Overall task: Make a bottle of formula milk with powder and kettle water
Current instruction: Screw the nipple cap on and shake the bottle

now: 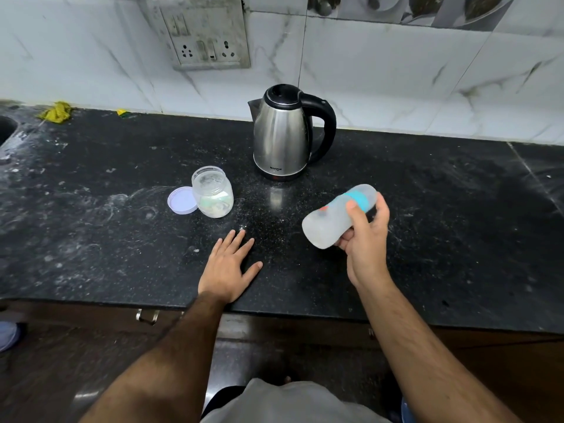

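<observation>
My right hand (364, 236) grips a translucent feeding bottle (328, 219) with a teal collar, held tilted almost on its side above the black counter (122, 239); the bottle is motion-blurred. My left hand (230, 267) lies flat on the counter, fingers spread, holding nothing. A steel electric kettle (282, 132) with a black lid and handle stands upright behind, lid closed. To the left of it an open clear jar (213, 192) with a little white powder at the bottom stands on the counter, and its pale lilac lid (182, 199) lies flat beside it.
White powder is scattered on the counter between the jar and my left hand. A yellow cloth (56, 112) lies at the back left, near a sink edge (6, 129). A wall socket panel (203, 35) sits above. The counter's front edge runs below my wrists.
</observation>
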`<action>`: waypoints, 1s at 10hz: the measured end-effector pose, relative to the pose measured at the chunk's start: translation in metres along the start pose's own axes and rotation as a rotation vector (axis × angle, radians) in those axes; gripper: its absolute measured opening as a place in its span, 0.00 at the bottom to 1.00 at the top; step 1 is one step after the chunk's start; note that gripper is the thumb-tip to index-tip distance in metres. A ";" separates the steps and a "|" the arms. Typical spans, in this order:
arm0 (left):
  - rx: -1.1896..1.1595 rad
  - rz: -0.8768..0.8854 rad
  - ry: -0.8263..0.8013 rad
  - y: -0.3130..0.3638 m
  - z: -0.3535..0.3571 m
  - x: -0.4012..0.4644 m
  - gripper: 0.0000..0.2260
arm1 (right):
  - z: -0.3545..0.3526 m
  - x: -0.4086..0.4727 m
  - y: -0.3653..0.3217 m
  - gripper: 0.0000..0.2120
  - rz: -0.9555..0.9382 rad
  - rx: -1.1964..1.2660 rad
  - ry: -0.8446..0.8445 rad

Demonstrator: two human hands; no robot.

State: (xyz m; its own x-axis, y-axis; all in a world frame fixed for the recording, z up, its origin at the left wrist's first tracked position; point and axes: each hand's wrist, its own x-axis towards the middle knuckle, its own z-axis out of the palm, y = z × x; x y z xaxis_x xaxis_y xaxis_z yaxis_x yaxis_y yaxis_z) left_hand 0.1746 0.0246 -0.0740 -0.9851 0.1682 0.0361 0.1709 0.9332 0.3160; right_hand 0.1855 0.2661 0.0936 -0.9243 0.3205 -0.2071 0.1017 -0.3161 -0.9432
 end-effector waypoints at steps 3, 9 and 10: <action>0.002 0.003 0.001 0.001 -0.001 0.000 0.33 | -0.009 0.002 -0.006 0.29 -0.035 -0.036 0.006; 0.001 0.003 0.002 0.001 -0.001 0.000 0.33 | -0.005 -0.006 -0.008 0.29 -0.047 -0.119 -0.165; 0.005 0.002 0.003 0.001 -0.001 0.000 0.33 | -0.005 -0.001 -0.007 0.29 -0.029 -0.043 -0.020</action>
State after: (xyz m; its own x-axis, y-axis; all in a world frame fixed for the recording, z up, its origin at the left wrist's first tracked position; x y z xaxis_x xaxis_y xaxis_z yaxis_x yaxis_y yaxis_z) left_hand 0.1753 0.0250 -0.0723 -0.9848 0.1691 0.0398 0.1731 0.9343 0.3115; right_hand 0.1879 0.2720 0.0987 -0.9341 0.3114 -0.1745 0.0896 -0.2685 -0.9591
